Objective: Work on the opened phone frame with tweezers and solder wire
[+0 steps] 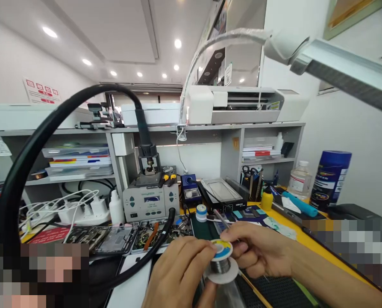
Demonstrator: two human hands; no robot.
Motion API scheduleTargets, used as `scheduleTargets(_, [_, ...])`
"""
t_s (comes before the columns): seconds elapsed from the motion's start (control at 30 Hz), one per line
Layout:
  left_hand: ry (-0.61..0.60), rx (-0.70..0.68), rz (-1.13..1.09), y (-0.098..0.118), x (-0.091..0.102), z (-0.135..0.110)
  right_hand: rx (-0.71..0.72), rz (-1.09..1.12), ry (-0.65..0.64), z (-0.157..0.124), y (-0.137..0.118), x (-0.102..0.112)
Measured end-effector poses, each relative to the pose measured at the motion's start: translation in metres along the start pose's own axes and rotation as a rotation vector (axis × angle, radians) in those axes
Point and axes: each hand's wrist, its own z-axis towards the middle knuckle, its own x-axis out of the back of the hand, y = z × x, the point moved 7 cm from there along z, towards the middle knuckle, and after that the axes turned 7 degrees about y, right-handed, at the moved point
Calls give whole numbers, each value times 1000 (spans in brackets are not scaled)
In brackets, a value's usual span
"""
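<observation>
My left hand (pixel 178 273) and my right hand (pixel 258 252) meet low in the middle of the view, both closed round a small white spool of solder wire (pixel 222 262) with a yellow and blue label on top. The left fingers grip the spool from the left. On the other side, the right fingers pinch it at the top. A thin metal tool, perhaps tweezers (pixel 221 219), sticks up just behind the right hand. Under the hands lies a dark ribbed work mat (pixel 274 291).
A grey rework station (pixel 151 196) stands behind, its thick black hose (pixel 33 145) arching left. A second small spool (pixel 201 212), a black heating plate (pixel 223 194), a yellow bottle (pixel 267 199), a blue can (pixel 330 177) and a clear bottle (pixel 298 177) are on the yellow bench. White chargers (pixel 82 209) lie left.
</observation>
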Motion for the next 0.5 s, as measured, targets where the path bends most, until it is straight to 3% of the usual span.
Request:
scheduleTargets(0.27, [45, 47, 179, -1, -2, -1, 341, -162, 186, -35, -14, -13])
scheduleTargets(0.5, [7, -20, 263, 5, -6, -1, 323, -277, 234, -30, -3, -22])
